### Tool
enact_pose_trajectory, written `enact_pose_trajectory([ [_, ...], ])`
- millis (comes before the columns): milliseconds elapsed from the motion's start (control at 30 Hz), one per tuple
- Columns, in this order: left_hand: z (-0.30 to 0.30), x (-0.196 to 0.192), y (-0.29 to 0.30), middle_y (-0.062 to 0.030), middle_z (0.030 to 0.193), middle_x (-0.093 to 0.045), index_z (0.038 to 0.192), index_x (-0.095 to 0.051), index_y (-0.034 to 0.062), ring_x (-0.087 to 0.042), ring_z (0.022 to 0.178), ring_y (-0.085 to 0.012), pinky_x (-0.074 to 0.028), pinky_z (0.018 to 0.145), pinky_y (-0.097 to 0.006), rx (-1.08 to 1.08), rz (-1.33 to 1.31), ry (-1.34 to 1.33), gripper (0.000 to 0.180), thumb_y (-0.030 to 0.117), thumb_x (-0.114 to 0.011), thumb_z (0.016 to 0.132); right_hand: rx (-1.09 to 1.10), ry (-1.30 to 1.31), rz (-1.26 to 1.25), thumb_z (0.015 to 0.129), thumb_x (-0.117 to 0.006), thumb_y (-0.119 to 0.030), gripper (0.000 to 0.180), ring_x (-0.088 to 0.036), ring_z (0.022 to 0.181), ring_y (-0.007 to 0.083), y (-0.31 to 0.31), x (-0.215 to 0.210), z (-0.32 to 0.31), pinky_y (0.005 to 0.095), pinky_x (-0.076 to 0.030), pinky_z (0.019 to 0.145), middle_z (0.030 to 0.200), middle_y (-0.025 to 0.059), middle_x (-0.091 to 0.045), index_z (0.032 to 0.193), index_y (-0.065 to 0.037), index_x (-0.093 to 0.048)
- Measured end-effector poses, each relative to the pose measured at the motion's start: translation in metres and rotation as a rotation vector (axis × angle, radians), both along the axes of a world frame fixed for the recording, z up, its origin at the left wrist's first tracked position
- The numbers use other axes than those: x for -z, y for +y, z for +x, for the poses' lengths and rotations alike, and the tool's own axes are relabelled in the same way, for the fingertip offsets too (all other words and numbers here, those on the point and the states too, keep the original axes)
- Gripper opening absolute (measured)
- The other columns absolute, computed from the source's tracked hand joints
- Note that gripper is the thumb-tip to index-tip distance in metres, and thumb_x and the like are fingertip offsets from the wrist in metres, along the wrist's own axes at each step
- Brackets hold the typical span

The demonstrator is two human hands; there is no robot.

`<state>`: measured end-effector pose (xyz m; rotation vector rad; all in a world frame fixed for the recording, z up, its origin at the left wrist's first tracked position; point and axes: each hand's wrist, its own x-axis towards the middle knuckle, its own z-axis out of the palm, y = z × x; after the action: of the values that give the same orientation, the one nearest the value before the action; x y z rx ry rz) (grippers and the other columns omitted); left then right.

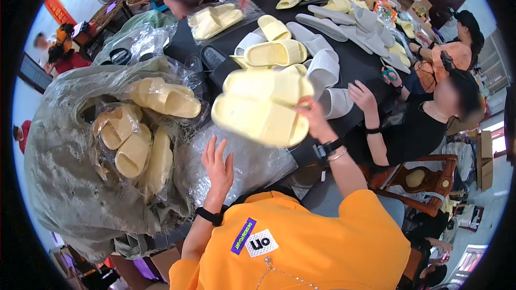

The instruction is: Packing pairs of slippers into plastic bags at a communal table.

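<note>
My right hand (316,118) is closed on the strap end of a pair of pale yellow slippers (258,110), held side by side above the table and slightly blurred. Below and left of the pair, my left hand (217,165) is raised with its fingers apart and nothing in it. Under that hand lies a stack of clear plastic bags (247,164). Just beyond the held pair, more yellow slippers (274,52) and white-grey slippers (323,70) are heaped on the dark table.
A large grey woven sack (59,166) stands at left, holding bagged yellow slippers (165,98). Black slippers (214,58) lie beyond it. Across the table a person handles a bagged yellow pair (216,20). A person in black (414,134) sits close on my right, beside a wooden chair (430,182).
</note>
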<state>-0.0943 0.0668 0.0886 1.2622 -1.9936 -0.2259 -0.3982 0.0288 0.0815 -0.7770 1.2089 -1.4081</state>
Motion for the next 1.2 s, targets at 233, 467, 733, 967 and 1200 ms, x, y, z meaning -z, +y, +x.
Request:
enact_pose_trajectory([
  [233, 0.042, 0.055, 0.015, -0.014, 0.118, -0.049, 0.109, -0.053, 0.0083, -0.044, 0.109, -0.0338, -0.035, 0.089, -0.043, -0.004, 0.3, 0.061, 0.034, 0.005, -0.059, 0.075, 0.243, -0.189, -0.157, 0.088, -0.05, -0.025, 0.062, -0.034, 0.122, 0.0295, -0.053, -0.04, -0.048, 0.0393, -0.033, 0.096, 0.135, 0.0142, -0.027, 0.139, -0.019, -0.014],
  [467, 0.072, 0.084, 0.034, -0.0141, 0.125, -0.043, 0.113, -0.051, 0.0119, -0.039, 0.114, -0.034, -0.034, 0.09, -0.046, -0.193, 0.388, -0.216, 0.041, 0.014, -0.061, 0.074, -0.124, 0.343, 0.114, 0.081, -0.059, -0.016, 0.058, -0.036, 0.118, 0.0228, -0.019, 0.018, 0.016, 0.0292, -0.03, 0.096, 0.126, 0.0163, -0.041, 0.131, -0.004, -0.033],
  [733, 0.1, 0.101, 0.075, -0.0145, 0.136, -0.029, 0.129, -0.038, 0.0172, -0.027, 0.123, -0.0369, -0.026, 0.095, -0.053, -0.44, 0.371, -0.422, 0.056, 0.028, -0.059, 0.078, -0.275, 0.891, 0.252, 0.078, -0.06, -0.016, 0.045, -0.048, 0.107, 0.0291, 0.058, 0.089, 0.048, 0.0356, -0.037, 0.091, 0.116, 0.018, -0.049, 0.12, -0.004, -0.048],
  [967, 0.113, 0.118, 0.095, -0.0132, 0.136, -0.029, 0.13, -0.037, 0.0198, -0.027, 0.123, -0.0358, -0.026, 0.095, -0.053, -0.535, 0.424, -0.531, 0.058, 0.035, -0.057, 0.078, -0.251, 0.934, 0.056, 0.076, -0.057, -0.004, 0.032, -0.055, 0.082, 0.0231, 0.062, 0.095, 0.056, 0.0315, -0.044, 0.075, 0.102, 0.0125, -0.055, 0.108, -0.002, -0.055],
  [1200, 0.123, 0.112, 0.106, -0.013, 0.138, -0.027, 0.131, -0.037, 0.0202, -0.023, 0.126, -0.0357, -0.023, 0.097, -0.053, -0.554, 0.451, -0.541, 0.061, 0.04, -0.056, 0.077, -0.379, 1.252, -0.091, 0.073, -0.062, -0.013, 0.041, -0.042, 0.11, 0.0314, 0.07, 0.097, 0.074, 0.0397, -0.033, 0.091, 0.121, 0.0158, -0.043, 0.113, -0.005, -0.053],
])
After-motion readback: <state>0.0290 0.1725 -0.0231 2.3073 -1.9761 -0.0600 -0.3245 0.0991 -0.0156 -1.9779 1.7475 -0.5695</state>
